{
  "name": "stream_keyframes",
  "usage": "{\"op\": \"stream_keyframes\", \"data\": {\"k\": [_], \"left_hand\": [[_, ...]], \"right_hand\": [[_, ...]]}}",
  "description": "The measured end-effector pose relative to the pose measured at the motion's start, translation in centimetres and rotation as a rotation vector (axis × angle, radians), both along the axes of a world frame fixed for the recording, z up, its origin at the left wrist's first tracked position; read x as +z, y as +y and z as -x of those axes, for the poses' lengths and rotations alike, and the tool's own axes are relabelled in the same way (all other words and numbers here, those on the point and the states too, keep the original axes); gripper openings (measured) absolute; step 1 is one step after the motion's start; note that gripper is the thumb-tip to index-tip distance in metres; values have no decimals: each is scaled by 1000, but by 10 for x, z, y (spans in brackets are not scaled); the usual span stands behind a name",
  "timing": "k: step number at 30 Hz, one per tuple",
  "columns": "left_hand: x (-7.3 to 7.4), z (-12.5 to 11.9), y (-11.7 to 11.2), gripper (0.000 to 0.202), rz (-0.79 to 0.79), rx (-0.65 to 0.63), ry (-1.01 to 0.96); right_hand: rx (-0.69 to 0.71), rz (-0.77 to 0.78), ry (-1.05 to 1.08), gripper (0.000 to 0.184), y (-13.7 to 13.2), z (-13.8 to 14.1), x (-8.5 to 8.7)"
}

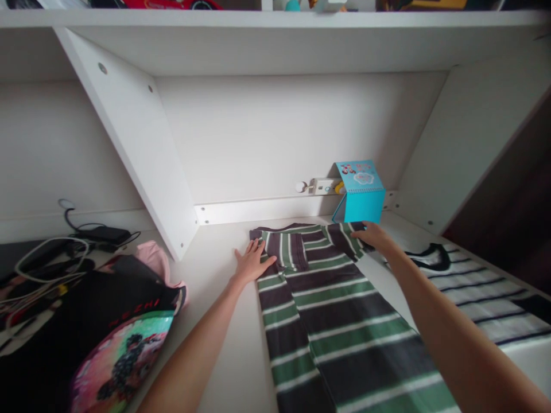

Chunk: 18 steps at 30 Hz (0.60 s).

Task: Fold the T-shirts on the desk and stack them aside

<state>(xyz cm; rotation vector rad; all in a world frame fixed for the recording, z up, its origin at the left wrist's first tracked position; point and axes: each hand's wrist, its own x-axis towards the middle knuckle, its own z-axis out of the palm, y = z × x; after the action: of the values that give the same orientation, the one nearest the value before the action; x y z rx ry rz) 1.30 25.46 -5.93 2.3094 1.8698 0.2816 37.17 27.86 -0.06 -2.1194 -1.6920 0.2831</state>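
Note:
A dark grey, green and white striped shirt [336,321] lies flat on the white desk [224,344], its collar end toward the back wall. My left hand [252,261] rests open and flat on the shirt's left shoulder edge, fingers spread. My right hand [373,235] lies on the shirt's right shoulder near a blue box; its fingers look flat against the cloth, holding nothing.
A blue cube-shaped box [360,194] stands at the back by a white power strip [321,186]. A white shirt with dark stripes [477,287] lies at the right. Dark clothes and a pink garment [107,321] pile at the left, behind them cables [64,252]. A slanted white panel [138,143] divides the desk.

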Motion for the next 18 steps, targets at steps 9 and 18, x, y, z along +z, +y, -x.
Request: {"op": "stream_keyframes", "data": {"k": [9,18], "left_hand": [[0,0,-2,77,9,-1,-25],[-4,1,0,65,-23,6,17]], "right_hand": [[212,-84,-105,34,-2,115,39],[638,-15,-92,42,-61,203,12]]}}
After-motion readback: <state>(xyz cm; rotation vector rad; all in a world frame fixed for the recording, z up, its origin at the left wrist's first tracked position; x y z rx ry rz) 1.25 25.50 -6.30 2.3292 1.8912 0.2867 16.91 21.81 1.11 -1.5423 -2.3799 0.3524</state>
